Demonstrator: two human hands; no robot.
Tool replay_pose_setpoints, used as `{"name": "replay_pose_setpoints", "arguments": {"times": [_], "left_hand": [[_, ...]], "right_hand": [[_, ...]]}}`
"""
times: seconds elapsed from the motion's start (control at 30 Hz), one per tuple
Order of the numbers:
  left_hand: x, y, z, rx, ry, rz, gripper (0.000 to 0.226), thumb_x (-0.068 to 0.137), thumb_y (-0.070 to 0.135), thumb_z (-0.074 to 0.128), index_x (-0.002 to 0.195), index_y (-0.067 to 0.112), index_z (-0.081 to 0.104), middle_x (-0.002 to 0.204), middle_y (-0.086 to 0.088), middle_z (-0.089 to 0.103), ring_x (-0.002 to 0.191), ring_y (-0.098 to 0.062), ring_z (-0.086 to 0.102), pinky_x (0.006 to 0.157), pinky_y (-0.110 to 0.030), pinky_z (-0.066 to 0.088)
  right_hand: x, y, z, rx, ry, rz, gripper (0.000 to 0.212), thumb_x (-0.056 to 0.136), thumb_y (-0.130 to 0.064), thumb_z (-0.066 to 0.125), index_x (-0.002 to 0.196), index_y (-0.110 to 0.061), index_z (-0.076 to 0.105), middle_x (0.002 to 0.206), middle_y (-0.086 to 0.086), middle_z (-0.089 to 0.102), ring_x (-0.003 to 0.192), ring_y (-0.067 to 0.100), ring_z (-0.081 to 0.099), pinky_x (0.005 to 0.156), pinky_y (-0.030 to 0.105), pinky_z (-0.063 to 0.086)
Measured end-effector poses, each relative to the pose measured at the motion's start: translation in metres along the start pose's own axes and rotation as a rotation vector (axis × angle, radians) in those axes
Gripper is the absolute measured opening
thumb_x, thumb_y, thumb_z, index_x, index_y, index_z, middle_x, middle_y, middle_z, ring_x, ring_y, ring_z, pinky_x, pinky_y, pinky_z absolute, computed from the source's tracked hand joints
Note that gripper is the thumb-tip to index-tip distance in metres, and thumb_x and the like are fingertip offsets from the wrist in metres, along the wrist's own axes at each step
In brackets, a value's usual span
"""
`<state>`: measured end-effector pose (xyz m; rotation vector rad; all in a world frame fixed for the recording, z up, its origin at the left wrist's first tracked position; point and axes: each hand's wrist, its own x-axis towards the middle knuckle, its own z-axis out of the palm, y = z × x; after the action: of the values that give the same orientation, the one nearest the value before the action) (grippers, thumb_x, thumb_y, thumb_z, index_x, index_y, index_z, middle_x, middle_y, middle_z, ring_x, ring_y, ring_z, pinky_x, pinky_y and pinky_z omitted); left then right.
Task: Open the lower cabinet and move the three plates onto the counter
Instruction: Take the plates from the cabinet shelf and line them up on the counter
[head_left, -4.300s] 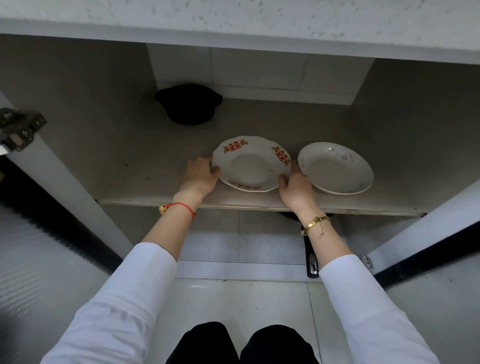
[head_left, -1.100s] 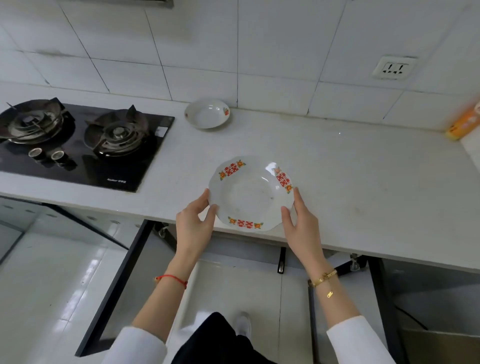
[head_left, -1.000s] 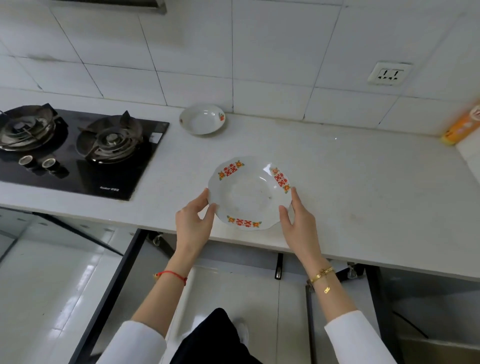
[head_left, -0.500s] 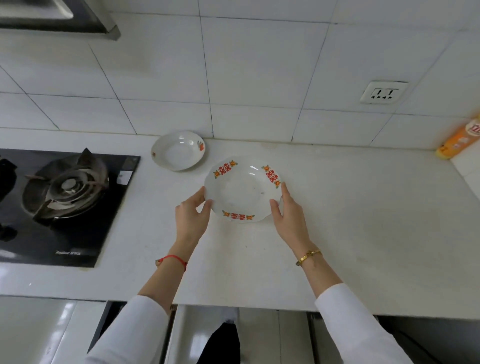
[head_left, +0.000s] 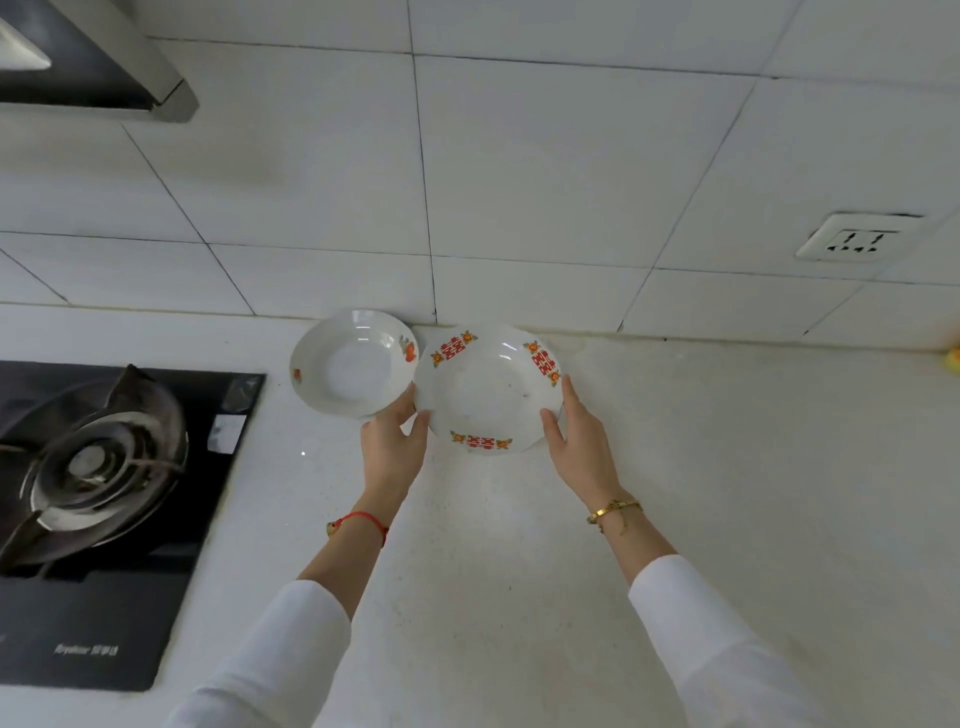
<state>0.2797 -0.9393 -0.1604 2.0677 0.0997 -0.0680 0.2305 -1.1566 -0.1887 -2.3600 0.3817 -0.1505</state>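
Left hand (head_left: 395, 441) and right hand (head_left: 574, 441) each gripped the red-patterned plate (head_left: 488, 387) by its rim | plate over counter (head_left: 519, 519) by the wall | risk: clipping the smaller plate (head_left: 350, 361) (rims seemed nearly touching) and chipping.

White tiled wall (head_left: 519, 171) w/ socket (head_left: 854, 243); hood (head_left: 78, 57) top-left.
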Motion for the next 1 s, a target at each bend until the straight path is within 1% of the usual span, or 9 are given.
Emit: {"name": "replay_pose_setpoints", "arguments": {"times": [0.07, 0.13, 0.23, 0.37, 0.47, 0.57, 0.67, 0.8, 1.0], "left_hand": [[0.013, -0.007, 0.007, 0.0, -0.008, -0.008, 0.044, 0.092, 0.012, 0.06, 0.135, 0.018, 0.055, 0.123, -0.002, 0.067, 0.114, -0.019, 0.061, 0.099, -0.024, 0.039], [0.026, -0.014, 0.015, 0.002, -0.021, -0.019, 0.044, 0.092, 0.013, 0.061, 0.135, 0.018, 0.054, 0.123, -0.003, 0.067, 0.113, -0.02, 0.062, 0.1, -0.028, 0.041], [0.042, -0.022, 0.026, 0.022, -0.037, -0.047, 0.045, 0.093, 0.016, 0.06, 0.137, 0.016, 0.052, 0.123, -0.005, 0.067, 0.113, -0.021, 0.062, 0.1, -0.028, 0.04], [0.056, -0.03, 0.036, 0.04, -0.046, -0.037, 0.044, 0.093, 0.014, 0.058, 0.137, 0.017, 0.053, 0.117, -0.005, 0.07, 0.109, -0.021, 0.064, 0.103, -0.036, 0.046], [0.063, -0.032, 0.041, 0.031, -0.035, -0.027, 0.042, 0.093, 0.01, 0.056, 0.134, 0.018, 0.056, 0.113, -0.002, 0.071, 0.102, -0.016, 0.064, 0.099, -0.028, 0.044], [0.069, -0.032, 0.045, 0.011, -0.026, -0.037, 0.039, 0.094, 0.008, 0.054, 0.131, 0.017, 0.059, 0.109, -0.002, 0.072, 0.094, -0.008, 0.058, 0.099, -0.03, 0.045], [0.071, -0.033, 0.049, 0.036, -0.013, -0.025, 0.04, 0.094, 0.009, 0.053, 0.133, 0.019, 0.057, 0.11, -0.001, 0.072, 0.098, -0.014, 0.063, 0.096, -0.03, 0.047], [0.073, -0.037, 0.052, 0.102, -0.013, -0.033, 0.038, 0.095, 0.012, 0.053, 0.132, 0.019, 0.057, 0.108, -0.001, 0.072, 0.098, -0.022, 0.068, 0.088, -0.024, 0.047], [0.077, -0.043, 0.057, 0.105, -0.025, -0.056, 0.042, 0.095, 0.013, 0.054, 0.136, 0.019, 0.054, 0.112, -0.004, 0.072, 0.101, -0.024, 0.068, 0.095, -0.037, 0.05]], "right_hand": [[0.011, 0.004, 0.006, -0.016, -0.012, 0.012, 0.061, 0.101, -0.033, 0.042, 0.152, -0.012, 0.017, 0.128, 0.01, 0.06, 0.103, 0.023, 0.064, 0.084, 0.032, 0.056], [0.022, 0.009, 0.012, -0.005, -0.019, 0.018, 0.061, 0.101, -0.031, 0.043, 0.152, -0.011, 0.017, 0.13, 0.009, 0.059, 0.106, 0.022, 0.063, 0.085, 0.031, 0.056], [0.037, 0.021, 0.023, -0.005, -0.025, 0.016, 0.061, 0.1, -0.034, 0.042, 0.152, -0.013, 0.018, 0.126, 0.007, 0.06, 0.104, 0.02, 0.063, 0.083, 0.036, 0.058], [0.055, 0.032, 0.037, -0.005, -0.044, 0.03, 0.06, 0.099, -0.036, 0.041, 0.151, -0.016, 0.018, 0.127, 0.006, 0.059, 0.106, 0.019, 0.061, 0.084, 0.038, 0.058], [0.065, 0.036, 0.044, -0.001, -0.056, 0.04, 0.06, 0.099, -0.035, 0.043, 0.15, -0.016, 0.02, 0.129, 0.005, 0.058, 0.11, 0.019, 0.06, 0.087, 0.036, 0.056], [0.072, 0.04, 0.049, -0.003, -0.061, 0.035, 0.058, 0.099, -0.037, 0.043, 0.149, -0.017, 0.022, 0.126, 0.004, 0.06, 0.108, 0.018, 0.061, 0.086, 0.035, 0.057], [0.076, 0.043, 0.052, 0.005, -0.058, 0.047, 0.059, 0.099, -0.036, 0.043, 0.15, -0.019, 0.02, 0.123, 0.003, 0.061, 0.105, 0.015, 0.062, 0.085, 0.033, 0.058], [0.078, 0.045, 0.054, 0.008, -0.064, 0.054, 0.059, 0.099, -0.035, 0.044, 0.151, -0.019, 0.02, 0.122, 0.002, 0.062, 0.102, 0.013, 0.063, 0.082, 0.031, 0.059], [0.081, 0.046, 0.055, -0.008, -0.074, 0.058, 0.06, 0.099, -0.035, 0.044, 0.151, -0.018, 0.02, 0.12, 0.003, 0.063, 0.1, 0.012, 0.063, 0.08, 0.029, 0.058]]}}
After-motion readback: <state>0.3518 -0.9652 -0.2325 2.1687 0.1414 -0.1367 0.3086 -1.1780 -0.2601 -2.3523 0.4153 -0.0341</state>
